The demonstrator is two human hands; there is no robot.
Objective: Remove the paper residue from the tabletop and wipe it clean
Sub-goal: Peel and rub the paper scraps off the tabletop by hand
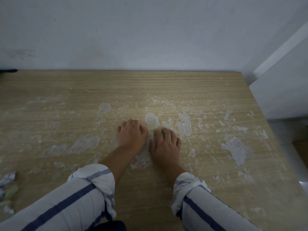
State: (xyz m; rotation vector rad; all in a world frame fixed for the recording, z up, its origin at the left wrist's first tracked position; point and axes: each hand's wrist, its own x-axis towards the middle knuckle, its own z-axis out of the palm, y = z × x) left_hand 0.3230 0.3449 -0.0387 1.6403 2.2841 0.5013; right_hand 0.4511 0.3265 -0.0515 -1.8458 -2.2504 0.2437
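Note:
A light wood tabletop (166, 84) is covered with stuck white paper residue in several patches. One patch (151, 120) lies just beyond my fingers, a long one (185, 125) to its right, a big one (236, 150) further right, and a faint one (86, 144) to the left. My left hand (132, 133) and my right hand (165, 143) rest side by side at the table's middle, fingers curled down with the tips pressed on the surface. More residue (141, 160) shows between my wrists. Neither hand holds anything that I can see.
Crumpled paper scraps (7, 180) lie at the left near edge of the table. A pale wall (150, 39) runs along the table's far edge. A white panel (283, 90) stands past the right edge, with a tiled floor (300, 164) below.

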